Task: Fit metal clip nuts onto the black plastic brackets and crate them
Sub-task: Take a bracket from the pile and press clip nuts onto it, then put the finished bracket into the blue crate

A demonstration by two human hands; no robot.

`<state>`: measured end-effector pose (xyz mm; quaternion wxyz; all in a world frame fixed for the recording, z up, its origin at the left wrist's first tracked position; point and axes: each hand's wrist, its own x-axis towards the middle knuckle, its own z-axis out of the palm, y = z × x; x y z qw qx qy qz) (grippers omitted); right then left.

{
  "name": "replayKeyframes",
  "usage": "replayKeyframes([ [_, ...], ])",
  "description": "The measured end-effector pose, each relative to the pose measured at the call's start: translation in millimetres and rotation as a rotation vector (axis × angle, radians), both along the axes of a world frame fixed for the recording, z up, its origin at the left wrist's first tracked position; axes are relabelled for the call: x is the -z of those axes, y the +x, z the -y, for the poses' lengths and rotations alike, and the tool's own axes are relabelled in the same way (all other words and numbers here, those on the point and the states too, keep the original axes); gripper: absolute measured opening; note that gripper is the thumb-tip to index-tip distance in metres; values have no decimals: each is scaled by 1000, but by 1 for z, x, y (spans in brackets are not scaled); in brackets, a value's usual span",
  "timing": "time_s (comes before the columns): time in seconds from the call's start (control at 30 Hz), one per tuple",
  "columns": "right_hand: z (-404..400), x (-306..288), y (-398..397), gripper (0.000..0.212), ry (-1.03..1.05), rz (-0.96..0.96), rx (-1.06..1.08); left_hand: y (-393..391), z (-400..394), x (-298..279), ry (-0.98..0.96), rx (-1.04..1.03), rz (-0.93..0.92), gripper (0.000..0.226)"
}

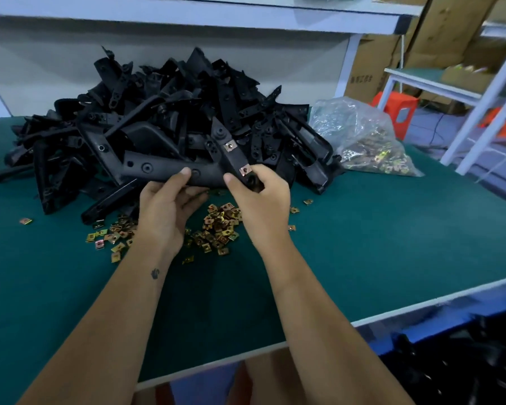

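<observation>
I hold one black plastic bracket above the green table, in front of a big heap of black brackets. My left hand grips its lower edge from below, thumb on top. My right hand grips the end of its upright arm, where a metal clip nut sits. A second clip nut is fitted higher on the same arm. Loose clip nuts lie scattered on the table under my hands.
A clear plastic bag of clip nuts lies at the right of the heap. A blue crate holding black parts stands below the table's near right edge. White shelf frames, cardboard boxes and an orange stool stand to the right.
</observation>
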<state>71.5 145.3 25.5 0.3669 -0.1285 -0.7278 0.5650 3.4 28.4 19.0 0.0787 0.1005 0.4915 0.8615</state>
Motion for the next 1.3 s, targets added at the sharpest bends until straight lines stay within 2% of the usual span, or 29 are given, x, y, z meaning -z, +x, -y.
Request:
replayKeyframes([
  [0.1, -20, -3, 24, 26, -88, -100, 83, 21, -28, -9, -7, 74, -23, 8],
  [0.27, -74, -3, 80, 11, -215, -256, 433, 88, -123, -23, -81, 200, -81, 14],
  [0.47, -148, 15, 187, 9, -254, -228, 812, 207, -220, -8, -142, 398, -97, 16],
  [0.63, -174, 61, 296, 7, -296, -171, 1014, 291, -248, 36, -263, 580, -289, 18],
  [0.7, -174, 86, 331, 11, -356, -101, 1053, 305, -253, 59, -389, 702, -338, 9],
  [0.83, -180, 126, 372, 22, -517, 27, 1197, 301, -259, 95, -680, 1073, -280, 14],
  [0.9, -186, 142, 384, 40, -726, 30, 1332, 290, -258, 105, -849, 1196, -311, 21],
  [0.97, -191, 155, 386, 60, -963, 56, 1417, 277, -255, 108, -936, 1275, -293, 18],
  [1.03, -192, 158, 377, 64, -1043, 140, 1459, 268, -250, 107, -976, 1310, -266, 12],
  [1.13, -188, 142, 338, 61, -930, 147, 1395, 262, -246, 96, -928, 1268, -275, 14],
  [1.3, -182, 75, 259, 43, -613, -111, 1290, 259, -238, 37, -443, 1013, -294, 32],
])
